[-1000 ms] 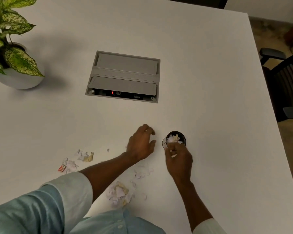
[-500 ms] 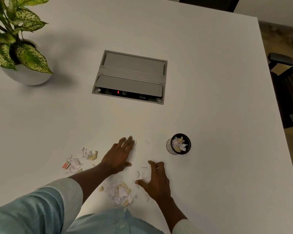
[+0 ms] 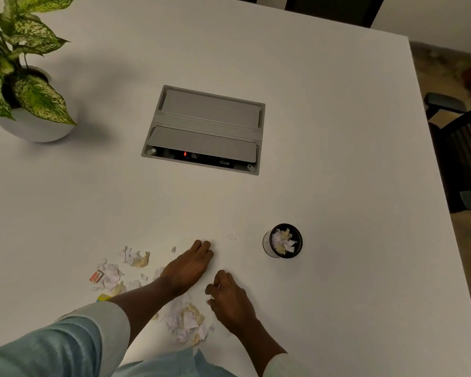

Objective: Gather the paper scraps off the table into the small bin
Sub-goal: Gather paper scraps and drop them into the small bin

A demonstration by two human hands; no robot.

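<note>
The torn white and yellowish paper scraps [image 3: 186, 321] lie heaped on the white table [image 3: 337, 159] close to the person, with more scattered off to the left. The right hand [image 3: 230, 297] sits against the heap, fingers curled, pinching white bits. The left hand [image 3: 186, 268] presses flat, fingers straight and together. The small black round bin [image 3: 299, 244] stands further right, part-filled with scraps. Beyond are a grey recessed socket box [image 3: 204, 129] and a leafy plant in a white pot [image 3: 30, 126].
</note>
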